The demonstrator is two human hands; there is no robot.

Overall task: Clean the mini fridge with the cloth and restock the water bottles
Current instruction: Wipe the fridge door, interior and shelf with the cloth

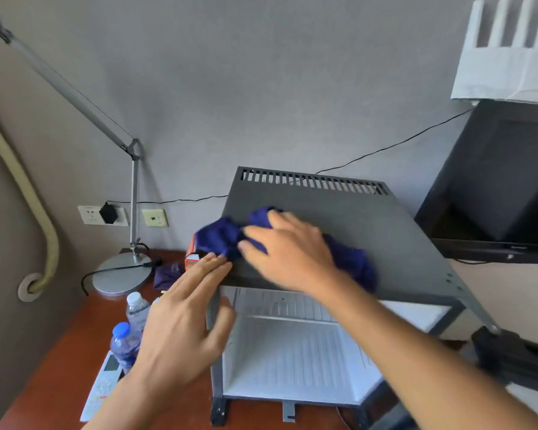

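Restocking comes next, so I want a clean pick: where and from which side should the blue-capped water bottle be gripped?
Probably grip the blue-capped water bottle around its upper body just below the cap, coming from the left. It stands upright on the desk; the left hand and the white-capped bottle crowd its right and rear.

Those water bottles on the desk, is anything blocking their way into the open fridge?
Only the left hand sits between the water bottles and the mini fridge; its white inside looks empty.
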